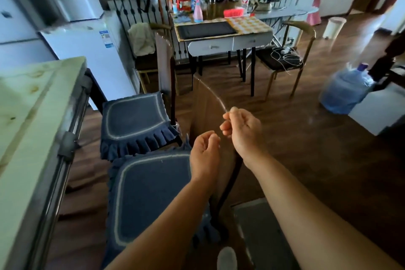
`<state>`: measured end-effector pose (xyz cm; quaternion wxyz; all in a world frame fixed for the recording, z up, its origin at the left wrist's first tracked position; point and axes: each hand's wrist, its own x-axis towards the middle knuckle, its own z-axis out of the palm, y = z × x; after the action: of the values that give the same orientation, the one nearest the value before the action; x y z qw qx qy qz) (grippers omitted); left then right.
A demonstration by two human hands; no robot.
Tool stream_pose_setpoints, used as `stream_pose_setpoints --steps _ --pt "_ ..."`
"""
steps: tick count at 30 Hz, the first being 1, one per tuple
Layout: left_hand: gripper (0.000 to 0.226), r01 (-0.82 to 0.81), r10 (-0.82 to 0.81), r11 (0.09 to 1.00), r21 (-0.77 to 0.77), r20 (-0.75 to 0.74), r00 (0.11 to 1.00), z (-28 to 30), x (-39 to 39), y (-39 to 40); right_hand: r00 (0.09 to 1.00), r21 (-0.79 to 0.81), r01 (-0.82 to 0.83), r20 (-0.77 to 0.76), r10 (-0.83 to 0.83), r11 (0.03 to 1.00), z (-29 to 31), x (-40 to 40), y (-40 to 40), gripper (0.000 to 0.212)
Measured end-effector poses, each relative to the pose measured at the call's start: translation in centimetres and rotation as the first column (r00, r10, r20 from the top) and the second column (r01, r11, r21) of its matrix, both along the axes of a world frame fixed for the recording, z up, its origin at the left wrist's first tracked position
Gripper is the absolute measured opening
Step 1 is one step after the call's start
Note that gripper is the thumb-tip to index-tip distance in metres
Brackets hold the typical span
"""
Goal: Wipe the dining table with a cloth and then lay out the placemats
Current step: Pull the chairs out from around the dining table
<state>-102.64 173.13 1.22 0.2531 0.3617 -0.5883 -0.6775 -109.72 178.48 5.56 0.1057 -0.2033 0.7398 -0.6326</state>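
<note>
A clear, brown-tinted flexible placemat (208,103) hangs upright in front of me, above the floor between the chairs. My right hand (241,131) pinches its curved upper edge between thumb and fingers. My left hand (205,155) sits lower, against the sheet's left side, palm up with fingers curled; whether it grips the sheet is unclear. The dining table (32,120), pale green stone on a metal frame, runs along the left. No cloth is in either hand.
Two chairs with blue frilled cushions (135,120) (151,195) stand beside the dining table. A cluttered side table (221,30) and another chair (287,59) are further ahead, a fridge (87,50) at the left, a water jug (346,90) on the wooden floor at the right.
</note>
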Motion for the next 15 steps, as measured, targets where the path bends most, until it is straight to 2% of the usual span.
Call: stream_pose_setpoints --steps 5,9,15 --pt "0.025 -0.041 0.041 0.998 0.047 0.001 0.999 -1.2 -4.2 -0.8 0.992 0.062 -0.115 -0.049 0.118 0.991 -0.1 -6.1 -1.8 0.030" --pt "0.021 -0.050 0.050 0.983 0.177 0.002 0.999 -0.9 -8.0 -1.4 0.963 0.146 -0.255 -0.054 0.265 0.956 0.3 -10.8 -4.2 0.028" --pt "0.033 -0.054 0.038 0.990 0.131 0.125 0.991 -0.7 -11.8 -3.4 0.926 0.172 -0.365 -0.031 0.375 0.915 0.2 -14.8 -8.5 0.023"
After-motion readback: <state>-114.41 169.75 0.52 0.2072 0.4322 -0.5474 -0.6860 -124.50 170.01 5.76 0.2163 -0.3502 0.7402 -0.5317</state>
